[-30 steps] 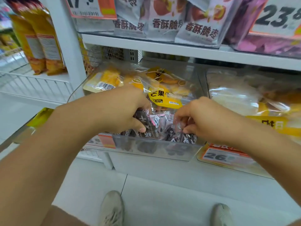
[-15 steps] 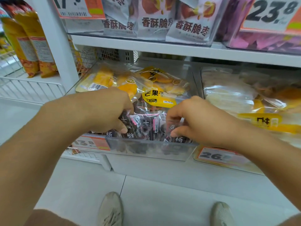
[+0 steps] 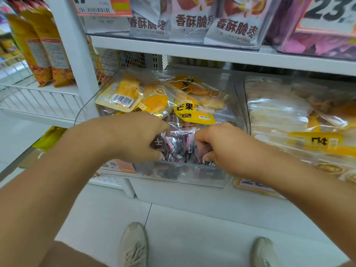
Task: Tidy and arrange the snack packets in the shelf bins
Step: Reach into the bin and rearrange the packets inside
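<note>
A clear plastic shelf bin (image 3: 179, 175) holds dark snack packets (image 3: 180, 144) at its front and yellow dried-mango packets (image 3: 192, 110) behind them. My left hand (image 3: 134, 137) grips the dark packets from the left side, fingers curled over their tops and thumb underneath. My right hand (image 3: 217, 144) pinches the same bunch from the right, fingers curled in. One mango packet (image 3: 121, 97) lies barcode side up at the bin's back left.
A second clear bin (image 3: 248, 105) to the right holds pale and yellow packets. Silver packets (image 3: 194, 20) stand on the shelf above. A white upright post (image 3: 75, 54) and a wire shelf (image 3: 38, 101) with orange bags are at left. My shoes are on the floor below.
Both hands have stayed on the dark packets, drawing slightly closer together and squeezing the bunch. The camera view has shifted a little.
</note>
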`<state>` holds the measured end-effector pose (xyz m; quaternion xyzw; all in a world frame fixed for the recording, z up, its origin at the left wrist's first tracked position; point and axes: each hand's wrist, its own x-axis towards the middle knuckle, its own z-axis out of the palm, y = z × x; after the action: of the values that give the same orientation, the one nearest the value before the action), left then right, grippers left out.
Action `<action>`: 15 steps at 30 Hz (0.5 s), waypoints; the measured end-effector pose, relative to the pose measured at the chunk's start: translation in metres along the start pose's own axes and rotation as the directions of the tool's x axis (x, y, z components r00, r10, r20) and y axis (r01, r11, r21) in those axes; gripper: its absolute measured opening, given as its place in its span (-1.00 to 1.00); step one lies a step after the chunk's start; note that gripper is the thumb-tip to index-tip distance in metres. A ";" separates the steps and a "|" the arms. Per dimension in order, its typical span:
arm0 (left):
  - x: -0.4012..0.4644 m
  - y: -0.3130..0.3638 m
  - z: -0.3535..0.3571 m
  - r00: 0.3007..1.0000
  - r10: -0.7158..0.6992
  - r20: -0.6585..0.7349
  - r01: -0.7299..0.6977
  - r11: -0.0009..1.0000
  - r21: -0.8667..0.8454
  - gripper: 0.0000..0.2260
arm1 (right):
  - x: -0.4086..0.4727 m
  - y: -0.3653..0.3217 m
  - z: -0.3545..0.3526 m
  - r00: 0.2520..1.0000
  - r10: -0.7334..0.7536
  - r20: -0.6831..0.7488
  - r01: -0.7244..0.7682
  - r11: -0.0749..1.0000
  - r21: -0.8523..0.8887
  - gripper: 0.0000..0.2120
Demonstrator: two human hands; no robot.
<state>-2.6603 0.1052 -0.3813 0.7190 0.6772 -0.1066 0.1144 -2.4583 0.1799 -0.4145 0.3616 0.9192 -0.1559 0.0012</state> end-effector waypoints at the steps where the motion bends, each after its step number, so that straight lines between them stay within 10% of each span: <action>1: -0.001 -0.004 0.002 1.000 0.002 -0.003 -0.002 0.994 -0.106 -0.68 | 0.001 -0.001 -0.001 1.000 0.001 0.028 0.000 1.000 -0.029 -0.72; 9: 0.001 -0.012 0.020 0.991 -0.010 -0.135 -0.015 0.983 -0.182 -0.58 | -0.024 -0.024 -0.012 0.984 -0.176 -0.034 0.172 0.980 -0.104 -0.78; 15: 0.008 -0.013 0.022 0.975 0.050 -0.217 -0.087 0.982 -0.166 -0.71 | -0.006 -0.034 0.015 0.978 -0.211 0.001 0.180 0.836 -0.518 -0.75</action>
<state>-2.6730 0.1066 -0.4051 0.7364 0.6670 0.0343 0.1078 -2.4783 0.1483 -0.4183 0.2565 0.9590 0.1066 0.0560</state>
